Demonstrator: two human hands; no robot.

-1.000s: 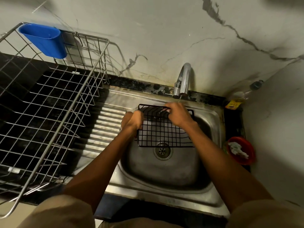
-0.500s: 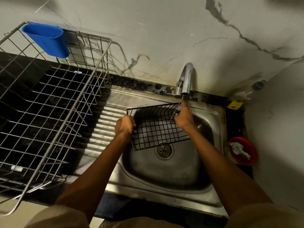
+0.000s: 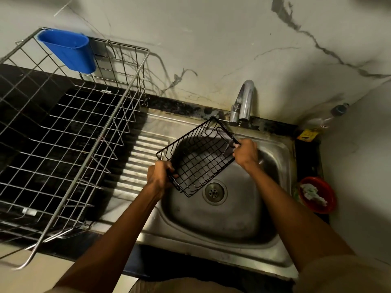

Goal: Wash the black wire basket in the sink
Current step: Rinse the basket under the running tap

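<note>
Black rectangular wire basket (image 3: 197,160) hung tilted above the stainless steel sink (image 3: 222,220), both ends gripped. Left hand (image 3: 159,174) curled around its near-left rim; right hand (image 3: 246,153) closed on the far-right rim under the chrome tap (image 3: 243,102). Thin water thread was barely discernible. Left-hand fingertips were hidden behind the wires.

You are holding the black wire basket (image 3: 198,161) tilted over the sink (image 3: 213,225), left hand (image 3: 159,176) and right hand (image 3: 246,153) gripping opposite ends.
</note>
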